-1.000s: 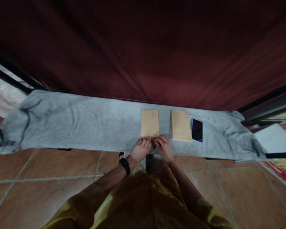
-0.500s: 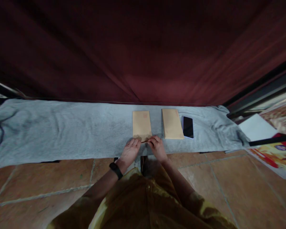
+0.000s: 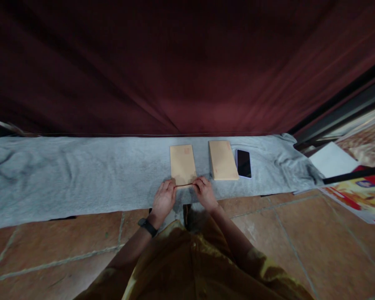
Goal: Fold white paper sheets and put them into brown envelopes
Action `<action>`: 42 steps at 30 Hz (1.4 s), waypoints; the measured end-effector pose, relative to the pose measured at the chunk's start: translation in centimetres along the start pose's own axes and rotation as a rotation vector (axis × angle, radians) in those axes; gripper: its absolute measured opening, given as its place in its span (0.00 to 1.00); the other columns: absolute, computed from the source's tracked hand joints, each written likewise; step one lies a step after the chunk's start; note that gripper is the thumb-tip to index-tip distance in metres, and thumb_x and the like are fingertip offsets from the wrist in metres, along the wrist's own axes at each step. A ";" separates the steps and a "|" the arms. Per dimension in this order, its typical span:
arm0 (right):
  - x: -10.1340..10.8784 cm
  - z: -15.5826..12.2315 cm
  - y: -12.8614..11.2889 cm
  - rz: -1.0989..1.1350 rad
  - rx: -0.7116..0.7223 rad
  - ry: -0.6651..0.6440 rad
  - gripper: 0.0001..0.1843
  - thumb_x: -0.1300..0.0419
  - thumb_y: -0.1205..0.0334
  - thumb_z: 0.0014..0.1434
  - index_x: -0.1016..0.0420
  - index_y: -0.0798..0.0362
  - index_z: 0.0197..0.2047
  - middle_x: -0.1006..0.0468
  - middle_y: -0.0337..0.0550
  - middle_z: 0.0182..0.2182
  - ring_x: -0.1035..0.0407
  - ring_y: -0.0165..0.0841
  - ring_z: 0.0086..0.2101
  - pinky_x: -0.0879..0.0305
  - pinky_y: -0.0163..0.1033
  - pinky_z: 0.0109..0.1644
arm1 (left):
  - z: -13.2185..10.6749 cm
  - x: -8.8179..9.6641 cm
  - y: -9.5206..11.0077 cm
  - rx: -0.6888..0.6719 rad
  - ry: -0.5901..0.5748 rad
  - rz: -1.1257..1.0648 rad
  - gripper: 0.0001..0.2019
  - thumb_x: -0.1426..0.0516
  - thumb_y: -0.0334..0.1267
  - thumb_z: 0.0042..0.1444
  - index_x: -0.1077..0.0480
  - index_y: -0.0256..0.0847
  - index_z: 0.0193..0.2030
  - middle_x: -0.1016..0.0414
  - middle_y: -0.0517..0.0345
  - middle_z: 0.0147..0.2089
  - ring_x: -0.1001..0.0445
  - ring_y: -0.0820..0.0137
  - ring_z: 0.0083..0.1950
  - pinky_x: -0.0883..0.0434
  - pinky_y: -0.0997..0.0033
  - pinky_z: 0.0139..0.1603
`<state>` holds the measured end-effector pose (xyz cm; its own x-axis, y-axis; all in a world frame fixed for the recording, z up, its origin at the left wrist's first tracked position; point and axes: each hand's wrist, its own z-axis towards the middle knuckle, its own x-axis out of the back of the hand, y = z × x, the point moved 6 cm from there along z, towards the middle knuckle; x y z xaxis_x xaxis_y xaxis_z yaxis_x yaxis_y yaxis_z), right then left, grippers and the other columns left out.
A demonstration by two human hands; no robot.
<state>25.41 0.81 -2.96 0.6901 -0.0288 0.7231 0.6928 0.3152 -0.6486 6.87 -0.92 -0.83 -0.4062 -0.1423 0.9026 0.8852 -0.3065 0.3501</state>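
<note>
A brown paper envelope (image 3: 183, 163) with a small red stamp box near its far right corner lies flat on the grey cloth. Its near edge shows a narrow fold, raised as a dark line. At the left end of that fold, my left hand (image 3: 164, 198) pinches the paper with its fingers closed. My right hand (image 3: 205, 194) grips the right end between thumb and fingers. To the right sits a stack of similar envelopes (image 3: 223, 161), touched by neither hand. A phone (image 3: 244, 163) with a dark screen lies beside the stack.
The grey cloth (image 3: 81, 175) covers a long narrow bench. A dark red curtain (image 3: 187, 83) hangs behind it. At the right are a dark metal bar (image 3: 353, 175), a white sheet (image 3: 333, 159) and a red and yellow printed package (image 3: 362, 196). Tiled floor (image 3: 287, 233) lies below.
My left hand has slid left along the envelope's near edge, from nearer the middle to its left corner. My right hand stays at the right corner. The view has shifted slightly.
</note>
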 end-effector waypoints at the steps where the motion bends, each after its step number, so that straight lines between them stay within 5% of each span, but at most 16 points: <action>1: 0.0 0.0 0.0 0.003 0.000 0.002 0.07 0.44 0.64 0.69 0.25 0.48 0.42 0.24 0.45 0.44 0.30 0.38 0.47 0.34 0.44 0.54 | 0.0 0.0 0.0 0.001 0.000 0.006 0.13 0.53 0.37 0.69 0.29 0.38 0.48 0.26 0.45 0.48 0.29 0.57 0.51 0.28 0.55 0.55; 9: 0.0 0.3 -0.1 -0.033 -0.031 0.016 0.05 0.44 0.64 0.67 0.26 0.50 0.40 0.25 0.46 0.42 0.30 0.37 0.46 0.34 0.42 0.53 | 0.4 0.4 0.2 0.027 0.038 0.089 0.10 0.52 0.38 0.68 0.30 0.42 0.41 0.26 0.49 0.45 0.28 0.58 0.48 0.28 0.57 0.52; 23: -0.1 0.8 0.3 -0.053 -0.031 0.049 0.03 0.40 0.68 0.63 0.27 0.50 0.38 0.26 0.44 0.40 0.29 0.36 0.43 0.31 0.40 0.50 | 0.9 0.6 0.4 0.059 0.013 0.179 0.10 0.51 0.36 0.67 0.29 0.39 0.44 0.24 0.48 0.43 0.27 0.58 0.46 0.29 0.59 0.50; 26: -0.1 0.8 0.2 -0.048 -0.024 0.054 0.03 0.40 0.67 0.63 0.27 0.50 0.37 0.26 0.44 0.39 0.29 0.36 0.43 0.30 0.40 0.49 | 0.6 0.4 0.8 0.025 0.028 0.233 0.13 0.51 0.33 0.67 0.28 0.38 0.52 0.23 0.45 0.49 0.26 0.57 0.49 0.29 0.58 0.50; 32: -0.1 0.8 0.3 -0.032 -0.028 0.061 0.05 0.41 0.69 0.63 0.26 0.50 0.37 0.25 0.44 0.39 0.29 0.36 0.42 0.30 0.41 0.50 | -1.4 -1.5 4.1 -0.306 -0.112 0.250 0.23 0.52 0.26 0.64 0.34 0.35 0.65 0.28 0.44 0.64 0.29 0.60 0.63 0.33 0.59 0.64; 42: 0.0 0.5 0.1 -0.069 -0.023 0.082 0.05 0.41 0.66 0.66 0.24 0.51 0.42 0.24 0.46 0.41 0.28 0.36 0.44 0.29 0.41 0.51 | -2.7 -2.2 4.9 -0.295 -0.157 0.218 0.26 0.52 0.42 0.70 0.39 0.31 0.70 0.37 0.42 0.72 0.39 0.59 0.73 0.41 0.56 0.74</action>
<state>25.33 1.30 -2.89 0.6548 -0.1275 0.7450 0.7432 0.2876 -0.6041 11.46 -4.62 -1.83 -0.1558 -0.0953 0.9832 0.8347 -0.5450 0.0794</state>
